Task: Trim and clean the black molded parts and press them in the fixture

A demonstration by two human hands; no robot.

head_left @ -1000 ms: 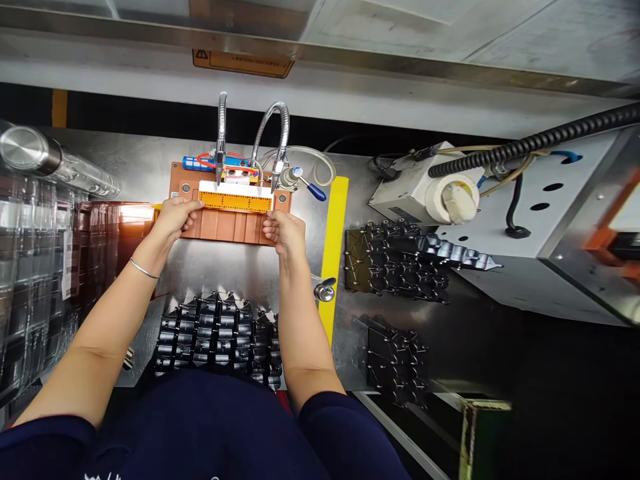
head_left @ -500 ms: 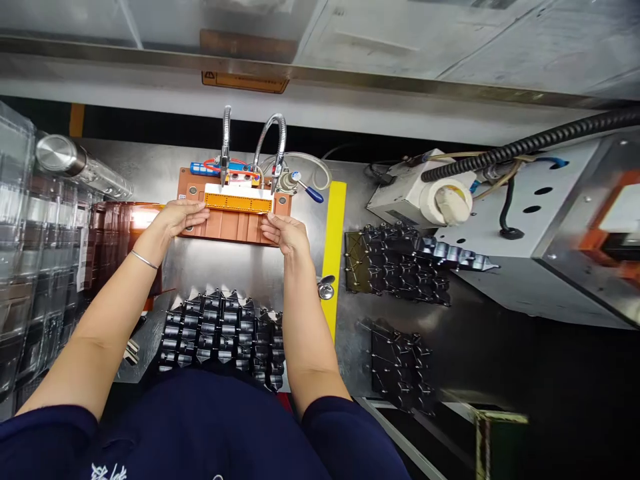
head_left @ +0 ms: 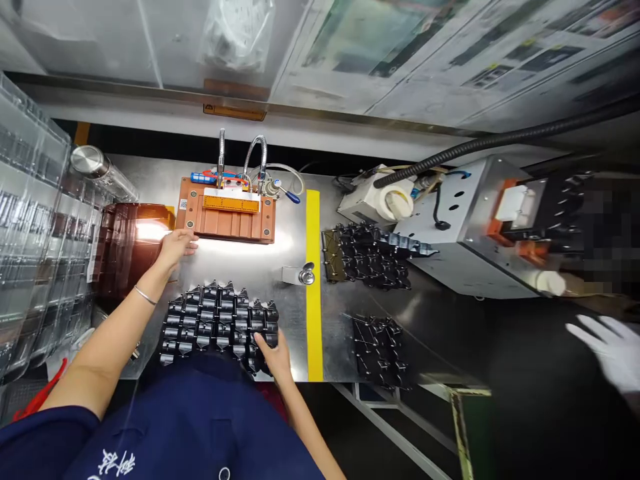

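A brown fixture block lies at the back of the steel bench with an orange strip on top, under two bent metal nozzles. My left hand hovers open just left of the fixture's near corner, holding nothing. My right hand rests on the near right edge of a cluster of black plastic parts close to my body; whether it grips a part I cannot tell.
A yellow tape line crosses the bench. Right of it lie two more clusters of black parts, a small metal knob and a grey machine box. Clear stacked trays stand left. Another person's white-gloved hand shows far right.
Both hands have left the orange strip on the fixture. My right hand dropped back to the black parts near me; my left hand slid off to the left. The view has tilted up and widened.
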